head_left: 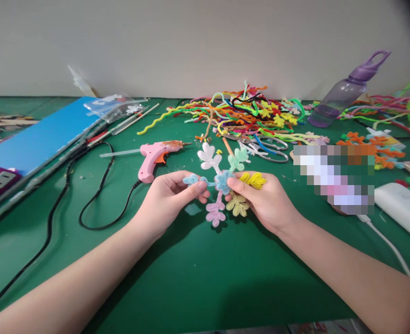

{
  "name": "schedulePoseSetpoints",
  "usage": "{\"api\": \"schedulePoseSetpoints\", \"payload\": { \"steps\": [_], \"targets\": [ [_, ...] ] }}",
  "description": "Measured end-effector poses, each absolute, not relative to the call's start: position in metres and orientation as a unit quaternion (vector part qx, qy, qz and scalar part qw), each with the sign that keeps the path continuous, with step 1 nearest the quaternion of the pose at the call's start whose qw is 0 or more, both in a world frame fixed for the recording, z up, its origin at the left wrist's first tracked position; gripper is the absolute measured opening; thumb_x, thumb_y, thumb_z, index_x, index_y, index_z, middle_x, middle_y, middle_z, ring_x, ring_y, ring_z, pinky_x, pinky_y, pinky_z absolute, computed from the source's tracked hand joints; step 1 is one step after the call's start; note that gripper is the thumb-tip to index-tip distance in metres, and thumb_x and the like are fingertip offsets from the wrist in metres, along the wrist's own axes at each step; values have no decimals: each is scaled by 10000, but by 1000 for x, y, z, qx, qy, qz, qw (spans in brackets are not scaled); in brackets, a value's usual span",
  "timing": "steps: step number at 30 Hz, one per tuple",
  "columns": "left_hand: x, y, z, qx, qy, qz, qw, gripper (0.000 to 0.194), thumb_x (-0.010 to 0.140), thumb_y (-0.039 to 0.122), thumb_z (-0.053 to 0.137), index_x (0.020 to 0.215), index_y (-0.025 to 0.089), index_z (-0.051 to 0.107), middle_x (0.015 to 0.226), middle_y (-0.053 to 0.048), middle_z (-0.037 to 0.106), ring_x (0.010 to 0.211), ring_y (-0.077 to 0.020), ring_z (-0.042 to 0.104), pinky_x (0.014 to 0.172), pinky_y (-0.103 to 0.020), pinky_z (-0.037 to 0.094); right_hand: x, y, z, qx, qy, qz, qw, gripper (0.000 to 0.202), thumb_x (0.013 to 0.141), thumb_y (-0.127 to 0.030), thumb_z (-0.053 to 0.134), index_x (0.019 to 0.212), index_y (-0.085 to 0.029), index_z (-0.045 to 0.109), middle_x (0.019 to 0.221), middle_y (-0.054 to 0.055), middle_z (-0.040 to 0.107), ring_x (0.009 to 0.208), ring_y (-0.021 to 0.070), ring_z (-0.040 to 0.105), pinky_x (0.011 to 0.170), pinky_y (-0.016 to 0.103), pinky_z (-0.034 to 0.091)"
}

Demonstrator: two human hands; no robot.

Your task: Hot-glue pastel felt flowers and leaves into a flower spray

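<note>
Between my two hands, above the green table, is a pipe-cleaner snowflake [224,182] with a blue flower-shaped centre and looped arms in white, mint, yellow, pale yellow, pink and blue. My left hand [172,195] pinches its blue arm between thumb and fingers. The thumb of my right hand [260,197] presses on the right side of the blue centre, the fingers behind it and partly hidden. Just beyond my left hand, a pink glue gun [154,155] lies on its side with a clear glue stick in its back end.
Behind the snowflake lie scissors [267,147] and a heap of coloured pipe cleaners [240,111]. A purple water bottle [340,97], a pixelated phone-like object [333,178] and a white block [403,208] are at right. A blue board [41,134] and black cable [50,227] lie left.
</note>
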State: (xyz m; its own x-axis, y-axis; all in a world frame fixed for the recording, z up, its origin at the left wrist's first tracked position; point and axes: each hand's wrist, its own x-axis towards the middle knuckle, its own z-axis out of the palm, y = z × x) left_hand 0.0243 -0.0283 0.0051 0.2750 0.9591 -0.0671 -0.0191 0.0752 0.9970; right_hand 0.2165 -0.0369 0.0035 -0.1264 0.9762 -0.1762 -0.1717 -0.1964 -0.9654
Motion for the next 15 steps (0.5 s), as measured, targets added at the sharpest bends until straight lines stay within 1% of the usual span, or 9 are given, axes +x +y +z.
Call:
{"api": "schedulePoseSetpoints", "payload": {
  "steps": [3,6,9,15],
  "targets": [
    [24,-30,7,566,435,403,572,168,791,312,682,816,154,630,711,8,677,658,-114,646,659,-214,522,216,-37,3,-477,-424,613,465,261,671,-389,778,769,-161,699,619,17,683,550,98,629,506,170,503],
    [24,-32,8,619,449,398,507,225,748,293,713,915,174,620,817,-3,675,702,-140,654,676,-249,528,217,-36,3,-479,-421,614,464,258,672,-388,777,775,-166,697,610,12,680,535,93,622,506,169,503],
    [24,-34,8,681,465,396,402,196,728,259,717,890,191,631,892,-5,664,787,-147,635,729,-251,509,217,-36,3,-476,-424,624,453,258,667,-381,781,775,-165,692,598,7,674,526,92,622,510,169,506],
    [24,-37,8,751,452,405,261,91,762,197,659,843,198,617,827,11,652,771,-124,596,737,-237,481,217,-38,1,-457,-427,646,437,231,662,-340,787,770,-171,674,595,-4,669,538,105,634,522,187,523]
  ]
}}
